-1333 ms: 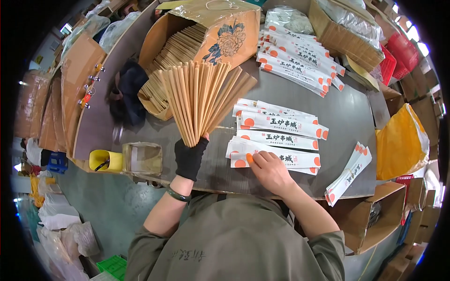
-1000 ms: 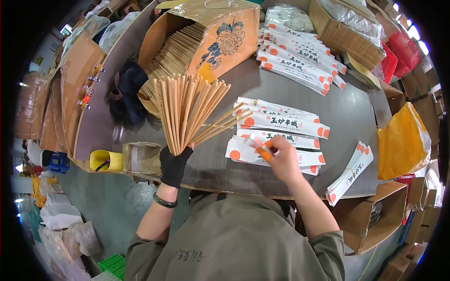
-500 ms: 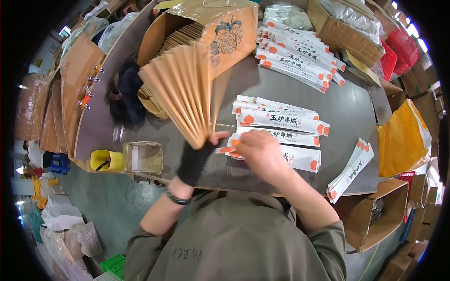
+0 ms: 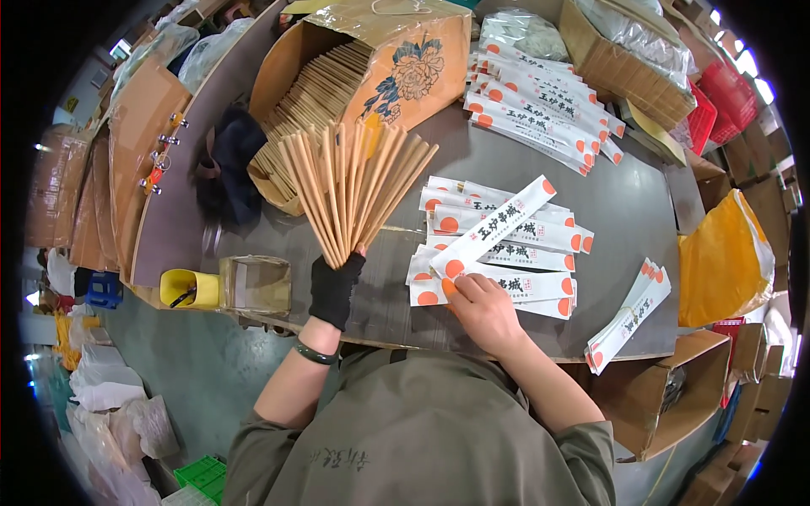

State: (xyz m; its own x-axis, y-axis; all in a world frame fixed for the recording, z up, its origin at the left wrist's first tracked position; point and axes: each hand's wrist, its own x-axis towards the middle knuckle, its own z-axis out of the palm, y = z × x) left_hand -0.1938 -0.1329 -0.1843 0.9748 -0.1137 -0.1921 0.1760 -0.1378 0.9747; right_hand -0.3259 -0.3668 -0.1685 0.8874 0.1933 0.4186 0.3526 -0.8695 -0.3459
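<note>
My left hand (image 4: 337, 288), in a black glove, is closed round the lower ends of a bunch of wooden chopsticks (image 4: 350, 181), which fan out upward. My right hand (image 4: 488, 312), with orange covers on the fingertips, pinches the lower end of a white paper chopstick sleeve (image 4: 496, 226) with orange dots. This sleeve slants across a pile of similar sleeves (image 4: 540, 284) in the middle of the table. The tips of the right fingers are partly hidden.
A tipped cardboard box (image 4: 422, 80) full of chopsticks lies at the back left. More sleeves (image 4: 540, 110) are heaped behind. A banded bundle (image 4: 629, 325) lies at the right edge. A yellow holder (image 4: 190, 289) and clear bin (image 4: 256, 285) sit at the left edge.
My right hand has moved down and slightly right, away from the left. A sleeve now slants over the pile under it. The chopstick fan has swung rightward and the left hand has lowered slightly.
</note>
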